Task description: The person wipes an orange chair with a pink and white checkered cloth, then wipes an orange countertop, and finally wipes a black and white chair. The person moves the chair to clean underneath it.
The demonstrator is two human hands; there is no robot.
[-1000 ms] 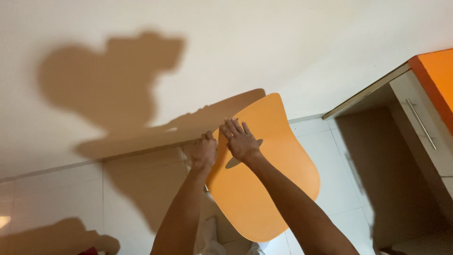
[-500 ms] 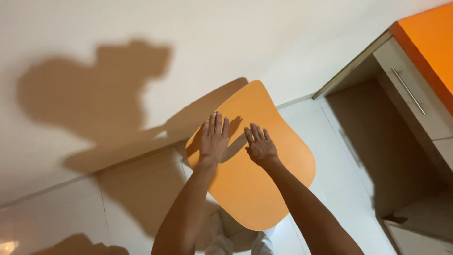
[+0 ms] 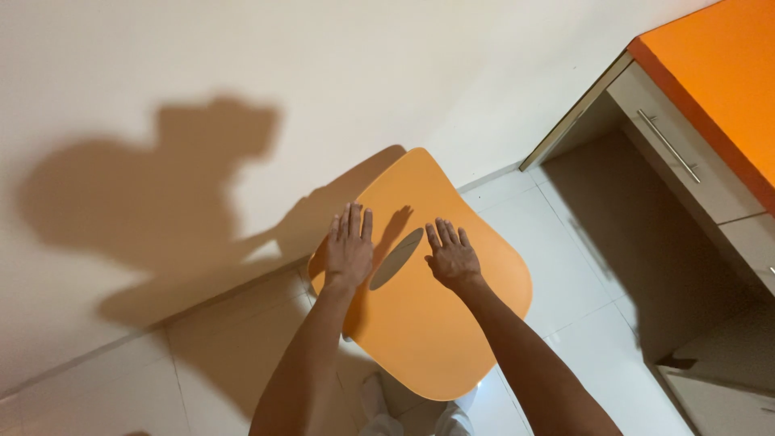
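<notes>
Both hands flat on the orange chair back.
My left hand (image 3: 349, 246) and right hand (image 3: 452, 255), fingers spread, press the orange chair (image 3: 428, 323) beside its handle slot (image 3: 396, 258); nothing gripped yet.

Orange-topped desk (image 3: 718, 81), tiled floor (image 3: 581, 266)

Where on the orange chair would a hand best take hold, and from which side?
Probably at the oval slot in the orange chair, reached from above: it lies between the left hand and right hand, both flat and open, and looks made for fingers.
</notes>
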